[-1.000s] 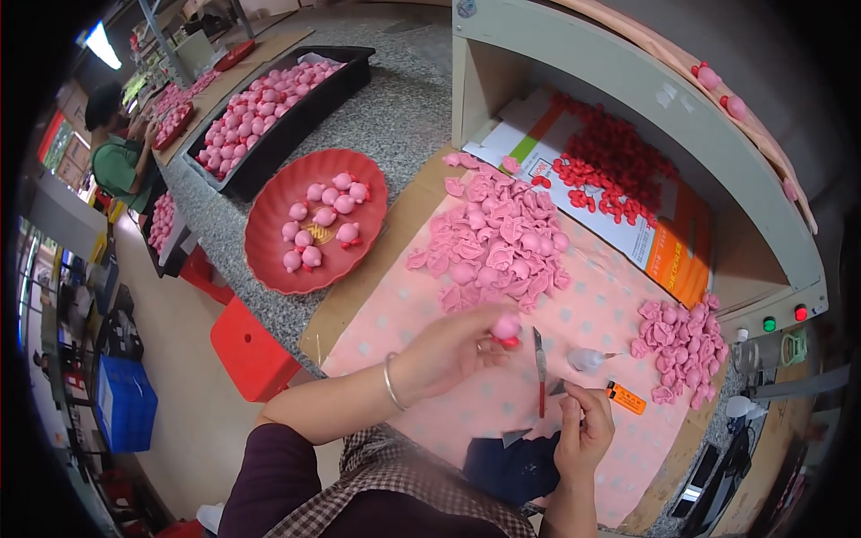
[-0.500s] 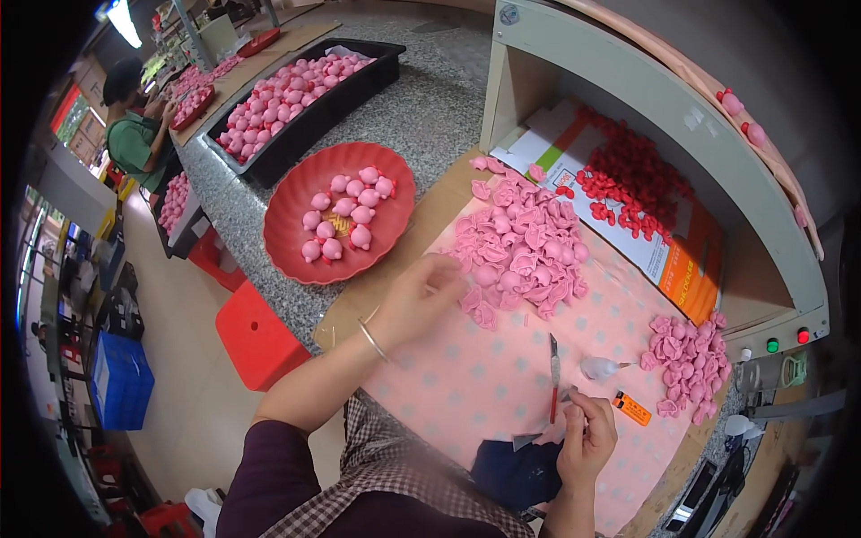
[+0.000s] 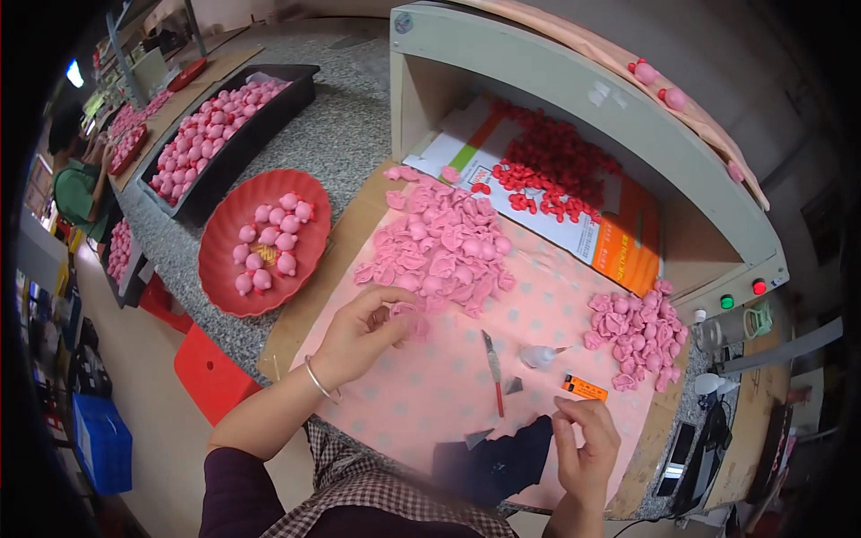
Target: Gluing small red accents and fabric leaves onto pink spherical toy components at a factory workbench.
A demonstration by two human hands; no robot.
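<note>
My left hand (image 3: 359, 334) reaches over the pink dotted mat (image 3: 430, 403) to the near edge of a big heap of pink soft pieces (image 3: 444, 247). Its fingertips close on one pink piece (image 3: 409, 316). My right hand (image 3: 587, 444) rests at the mat's near right edge, fingers pinched together with nothing visible in them. Just beyond it lies a small orange box (image 3: 584, 387). Between my hands lie a red-handled craft knife (image 3: 493, 372) and a small white nozzle bottle (image 3: 538, 356).
A red plate (image 3: 224, 278) with several pink round figures sits left of the mat. A black tray (image 3: 300, 85) of more figures stands behind it. A smaller pink heap (image 3: 637, 327) lies right, red pieces (image 3: 556, 175) under a shelf. A person works far left.
My left hand, holding a pink figure near the knife a second ago, swung left toward the plate and now sits at the heap's near edge. My right hand stayed low on the right.
</note>
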